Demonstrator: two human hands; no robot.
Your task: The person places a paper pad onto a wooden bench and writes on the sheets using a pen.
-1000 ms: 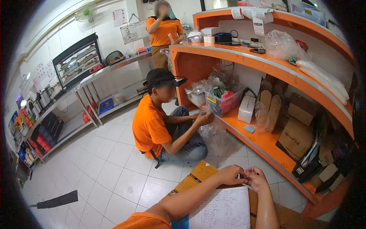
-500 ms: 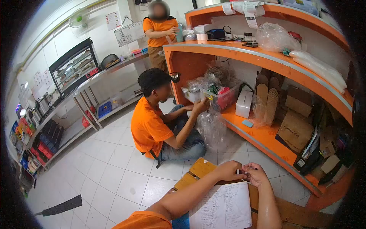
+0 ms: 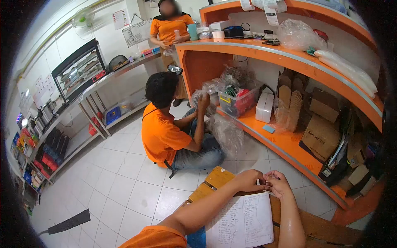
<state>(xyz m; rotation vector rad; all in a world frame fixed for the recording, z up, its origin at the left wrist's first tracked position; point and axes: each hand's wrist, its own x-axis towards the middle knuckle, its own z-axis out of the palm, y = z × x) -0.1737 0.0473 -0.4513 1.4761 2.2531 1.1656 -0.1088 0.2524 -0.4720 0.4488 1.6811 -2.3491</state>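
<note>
My left hand (image 3: 249,181) and my right hand (image 3: 278,184) meet above the top edge of an open notebook (image 3: 242,221) with handwritten pages. The fingers of both are curled and touch each other. A thin dark-tipped item, perhaps a pen, shows at my right hand; the rest of it is hidden among the fingers. What my left fingers hold, if anything, I cannot make out. Under the notebook is a slatted wooden table (image 3: 220,177), and my left forearm crosses the page.
A seated person (image 3: 165,132) on the floor handles clear plastic near a bin (image 3: 240,101). Another person (image 3: 171,31) stands behind the orange shelf (image 3: 264,47). Cardboard boxes (image 3: 320,138) fill its lower right. A metal counter (image 3: 120,70) runs along the left wall.
The seated person has turned the head away and raised the hands with plastic. The standing person has lowered an arm from the face. My hands stay together with small finger movements.
</note>
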